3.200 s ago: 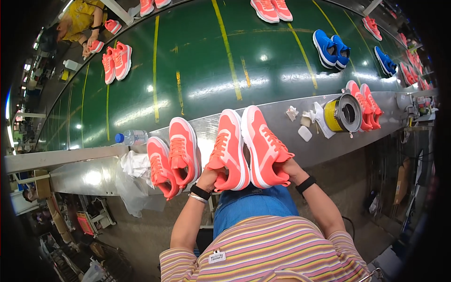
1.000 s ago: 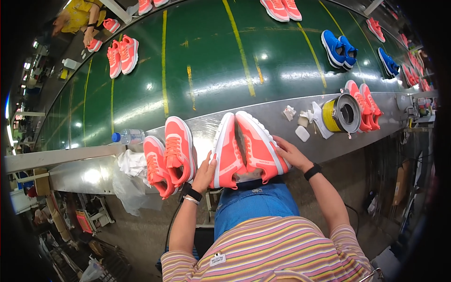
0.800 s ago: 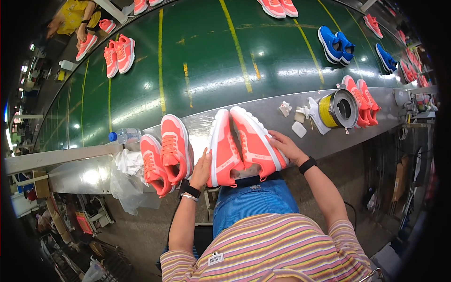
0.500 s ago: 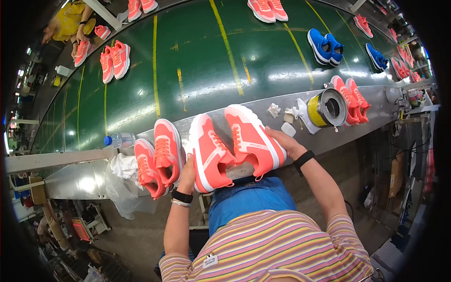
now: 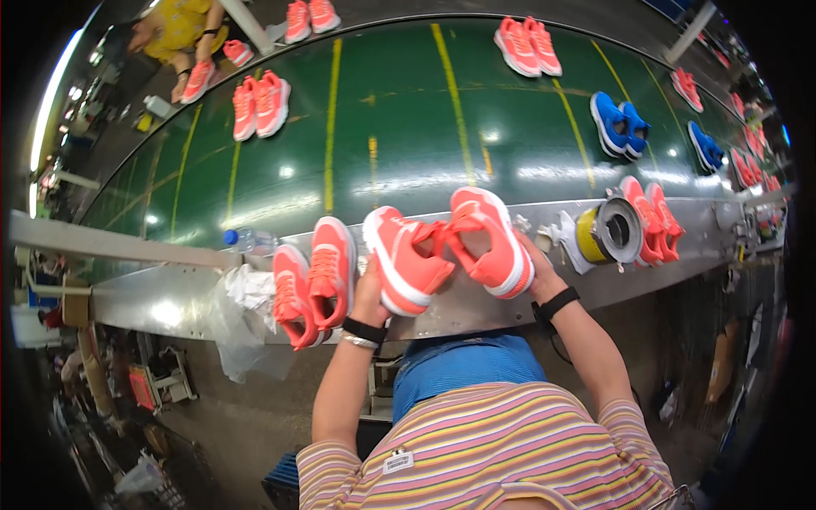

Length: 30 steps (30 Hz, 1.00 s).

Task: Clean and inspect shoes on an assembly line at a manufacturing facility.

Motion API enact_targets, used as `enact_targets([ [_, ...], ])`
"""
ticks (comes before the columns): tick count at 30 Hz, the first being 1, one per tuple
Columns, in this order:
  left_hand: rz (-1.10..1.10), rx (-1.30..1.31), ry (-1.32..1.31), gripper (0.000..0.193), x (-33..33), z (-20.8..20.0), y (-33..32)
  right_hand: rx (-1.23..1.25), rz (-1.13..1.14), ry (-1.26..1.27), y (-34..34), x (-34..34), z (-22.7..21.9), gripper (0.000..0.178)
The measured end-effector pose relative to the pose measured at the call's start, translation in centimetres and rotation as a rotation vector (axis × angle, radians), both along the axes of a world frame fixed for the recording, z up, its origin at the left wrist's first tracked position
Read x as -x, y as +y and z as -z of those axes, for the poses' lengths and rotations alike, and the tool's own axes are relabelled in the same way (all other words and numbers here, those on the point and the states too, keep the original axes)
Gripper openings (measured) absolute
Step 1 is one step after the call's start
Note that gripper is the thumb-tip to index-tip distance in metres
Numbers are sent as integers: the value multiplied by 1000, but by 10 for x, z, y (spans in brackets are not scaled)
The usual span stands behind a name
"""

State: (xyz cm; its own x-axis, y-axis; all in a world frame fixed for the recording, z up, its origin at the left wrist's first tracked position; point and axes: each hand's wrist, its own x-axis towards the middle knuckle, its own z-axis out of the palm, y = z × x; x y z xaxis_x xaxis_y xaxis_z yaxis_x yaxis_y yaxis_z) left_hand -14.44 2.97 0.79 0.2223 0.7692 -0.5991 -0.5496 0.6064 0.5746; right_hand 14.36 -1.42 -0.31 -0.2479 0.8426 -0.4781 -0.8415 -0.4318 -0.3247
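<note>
Holding one shoe in each hand, the person in the striped shirt [image 5: 484, 433] is before a metal ledge [image 5: 467, 313]. The left hand [image 5: 368, 293] is curved around the outer side of the left coral shoe [image 5: 398, 259], and the right hand [image 5: 541, 268] does the same with the right coral shoe [image 5: 503, 251]. Both hands look partly closed; the shoes hide many fingers, so I cannot tell exactly how wide these are spread. The two shoes are raised and tilted above the ledge, near to each other; whether they touch, I cannot say.

To their left, a coral pair [image 5: 331, 255] rests just beside a white crumpled cloth [image 5: 251, 285] and a clear plastic bag [image 5: 246, 340]. A bottle [image 5: 257, 242] with blue cap lies behind. On the right side stands an open tin [image 5: 588, 234], and close beyond it another coral pair [image 5: 639, 221]. Past the ledge stretches a green belt [image 5: 399, 110], bearing a blue pair [image 5: 606, 123] among others. Across it, a co-worker [image 5: 183, 34] in yellow handles one more shoe [image 5: 199, 81].
</note>
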Motion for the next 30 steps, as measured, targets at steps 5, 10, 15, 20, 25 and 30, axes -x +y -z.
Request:
enact_targets([
  [5,-29,124,-65,47,-28,-25,6,45,97,62,5,15,-7,42],
  [10,-26,153,-167,47,-26,-2,-1,71,103,176,0,28,-7,42],
  [15,144,21,133,48,-26,46,-28,-27,-176,-646,-15,30,34,36],
  [20,161,-30,197,48,-34,14,-50,-215,-11,-1282,-52,32,18,31],
  [25,260,-71,199,46,-32,15,-56,-900,-728,-1862,-66,57,-43,45],
  [30,258,-58,252,43,-31,22,-58,-888,-933,-2006,-31,84,-24,44],
])
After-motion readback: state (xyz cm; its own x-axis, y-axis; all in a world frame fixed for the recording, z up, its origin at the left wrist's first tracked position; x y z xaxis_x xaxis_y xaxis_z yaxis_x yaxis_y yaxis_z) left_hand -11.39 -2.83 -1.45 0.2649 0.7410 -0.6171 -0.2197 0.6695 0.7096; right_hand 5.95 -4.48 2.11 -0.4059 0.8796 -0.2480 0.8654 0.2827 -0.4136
